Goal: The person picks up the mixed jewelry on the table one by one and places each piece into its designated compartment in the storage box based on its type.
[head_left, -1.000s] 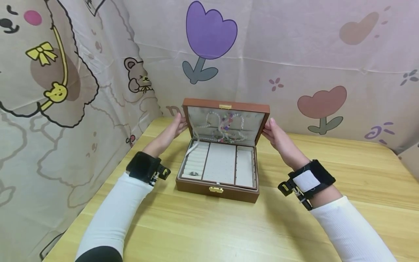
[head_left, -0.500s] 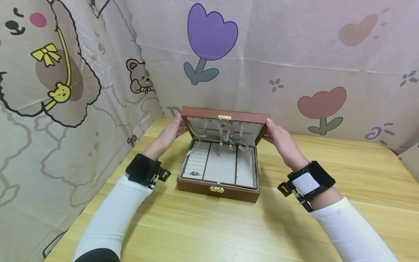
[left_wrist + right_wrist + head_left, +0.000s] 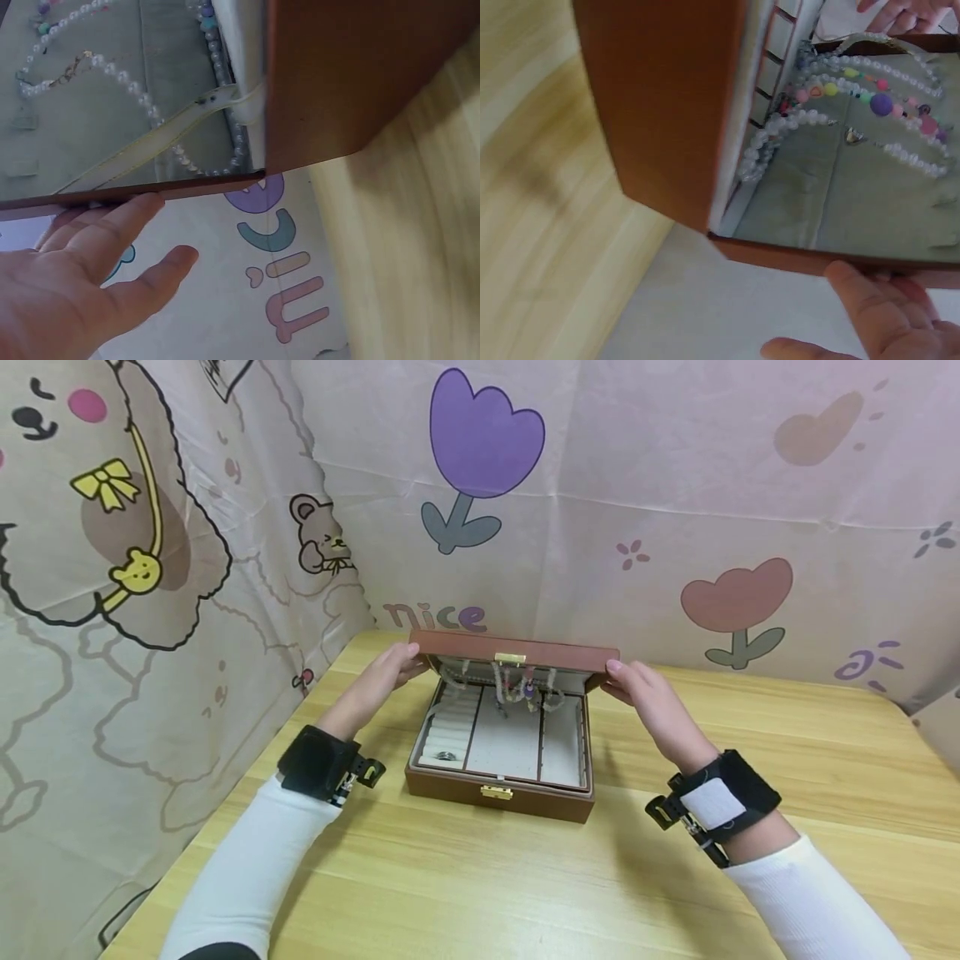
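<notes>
A brown jewelry box [image 3: 495, 806] stands on the table with its lid [image 3: 525, 647] tilted forward, partly lowered over the back. My left hand [image 3: 378, 681] touches the lid's left side with nearly straight fingers; in the left wrist view the thumb stands apart from it. On the lid's right side rest the fingers of my right hand [image 3: 651, 702], its thumb also away from the edge in the right wrist view. Beaded necklaces [image 3: 528, 687] hang from inside the lid. A pale ribbon [image 3: 165, 135] crosses the lid's left inner corner. One ring [image 3: 446, 756] sits in the left compartment.
The box stands on a wooden table [image 3: 480, 885]. A printed cloth [image 3: 600, 460] hangs behind the table and along its left side. Gold clasp parts [image 3: 496, 792] sit on the box front and lid edge.
The lid has swung forward and down, with both hands moving along at its sides. The necklaces now hang lower over the compartments, and more of the lid's outside faces forward.
</notes>
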`<action>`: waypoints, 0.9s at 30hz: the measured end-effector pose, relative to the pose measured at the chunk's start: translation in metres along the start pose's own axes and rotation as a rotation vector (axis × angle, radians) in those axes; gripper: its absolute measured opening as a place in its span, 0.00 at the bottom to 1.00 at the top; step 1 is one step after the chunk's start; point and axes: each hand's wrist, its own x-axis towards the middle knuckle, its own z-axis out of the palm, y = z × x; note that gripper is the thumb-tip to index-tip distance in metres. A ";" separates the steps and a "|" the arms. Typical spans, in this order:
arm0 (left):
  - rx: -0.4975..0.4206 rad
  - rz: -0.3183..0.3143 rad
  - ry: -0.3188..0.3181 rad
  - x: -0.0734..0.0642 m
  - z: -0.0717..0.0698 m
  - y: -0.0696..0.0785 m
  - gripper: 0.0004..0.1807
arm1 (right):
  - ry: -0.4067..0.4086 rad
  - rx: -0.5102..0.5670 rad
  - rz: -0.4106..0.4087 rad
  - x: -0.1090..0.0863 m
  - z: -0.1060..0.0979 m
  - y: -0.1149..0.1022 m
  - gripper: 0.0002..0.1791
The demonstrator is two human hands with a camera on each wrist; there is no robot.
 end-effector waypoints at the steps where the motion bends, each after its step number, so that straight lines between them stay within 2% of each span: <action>1: 0.000 -0.002 0.002 -0.002 0.000 -0.001 0.32 | -0.001 -0.010 0.006 -0.002 0.000 0.002 0.34; 4: -0.006 -0.009 0.018 -0.009 0.000 -0.003 0.24 | -0.005 -0.056 0.025 -0.006 -0.003 0.007 0.30; 7: -0.016 -0.022 0.030 -0.014 0.000 -0.008 0.21 | -0.008 -0.123 0.042 -0.010 -0.005 0.011 0.29; 11: -0.017 -0.026 0.020 -0.019 -0.001 -0.015 0.27 | -0.027 -0.176 0.049 -0.016 -0.006 0.017 0.30; 15: 0.008 0.040 -0.020 -0.023 -0.002 -0.023 0.30 | -0.049 -0.170 0.027 -0.022 -0.005 0.022 0.31; 19: 0.035 0.097 -0.068 -0.028 -0.003 -0.030 0.29 | -0.070 -0.180 -0.012 -0.027 -0.003 0.028 0.30; 27: 0.036 0.125 -0.141 -0.037 -0.005 -0.041 0.35 | -0.111 -0.256 -0.114 -0.034 -0.002 0.044 0.33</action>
